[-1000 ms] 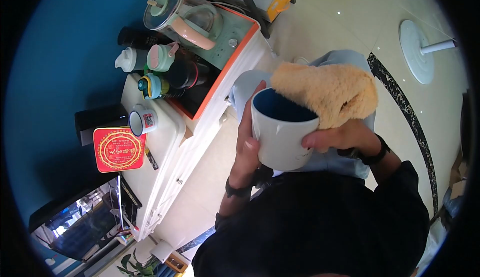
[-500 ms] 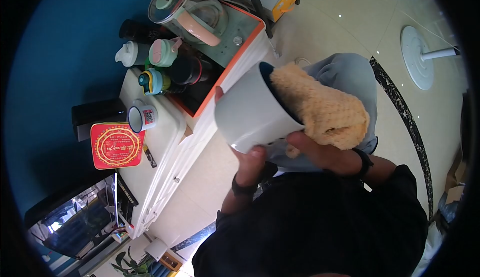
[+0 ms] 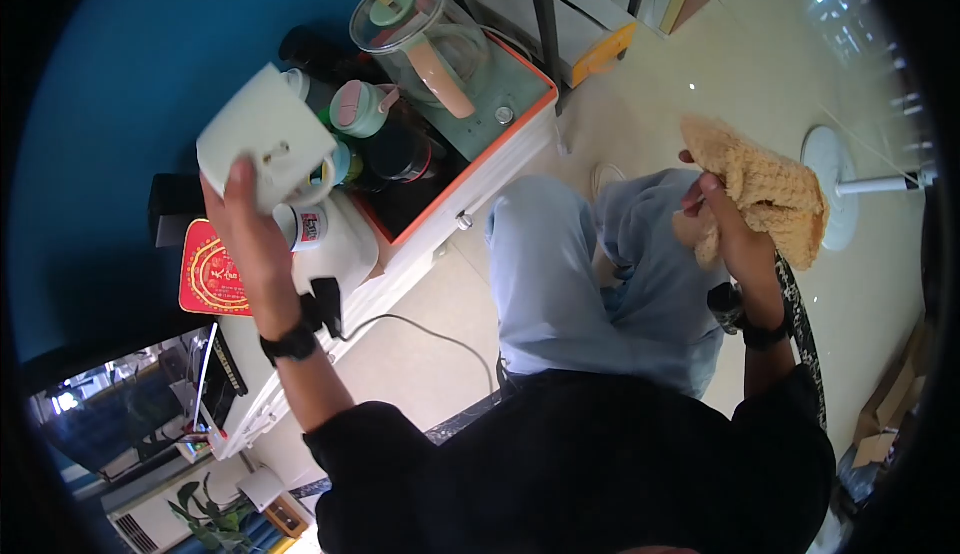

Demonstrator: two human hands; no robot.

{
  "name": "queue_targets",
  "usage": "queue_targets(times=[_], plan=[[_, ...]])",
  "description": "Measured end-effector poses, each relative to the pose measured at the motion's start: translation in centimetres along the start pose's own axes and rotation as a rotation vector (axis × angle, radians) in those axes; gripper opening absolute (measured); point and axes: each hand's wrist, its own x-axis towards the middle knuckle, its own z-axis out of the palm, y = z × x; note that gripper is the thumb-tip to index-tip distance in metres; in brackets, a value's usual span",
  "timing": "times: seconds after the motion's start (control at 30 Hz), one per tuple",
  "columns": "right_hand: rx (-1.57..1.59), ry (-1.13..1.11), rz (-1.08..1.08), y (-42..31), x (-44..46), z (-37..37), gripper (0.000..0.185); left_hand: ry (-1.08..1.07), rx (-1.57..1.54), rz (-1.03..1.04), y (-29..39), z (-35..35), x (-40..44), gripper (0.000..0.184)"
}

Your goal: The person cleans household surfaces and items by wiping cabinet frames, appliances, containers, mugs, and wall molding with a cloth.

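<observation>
My left hand (image 3: 248, 229) is closed on a large white mug (image 3: 262, 129), lifted above the cabinet top at the left. The mug is slightly blurred, small marks show on its side, and its inside faces away from me. Just below it stands a small white enamel mug (image 3: 310, 225) with a dark rim, partly covered by my hand. At the right, my right hand (image 3: 730, 219) grips a fluffy orange cloth (image 3: 775, 194), which hangs over the floor beside my knee.
An orange-edged tray (image 3: 520, 119) bears a glass kettle (image 3: 435, 64), a green bottle with a pink lid (image 3: 358, 106) and a dark bottle (image 3: 402, 154). A red tin (image 3: 212, 272) and a monitor (image 3: 125, 404) are at the left. A white stand base (image 3: 828, 154) is at the right.
My left hand has carried the white mug left, from over my lap to over the cabinet. My right hand has drawn the cloth out of the mug and away to the right.
</observation>
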Motion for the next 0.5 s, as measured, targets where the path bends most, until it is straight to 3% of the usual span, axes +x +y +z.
queue_targets(times=[0.23,0.5], plan=[[0.053,-0.001,0.154,2.6,1.4,0.0,0.023,-0.018,0.22,0.025,1.6,2.1,9.8,0.076],[0.08,0.026,0.131,3.8,2.6,0.5,0.016,-0.181,0.331,-0.153,-1.0,5.6,18.4,0.098]])
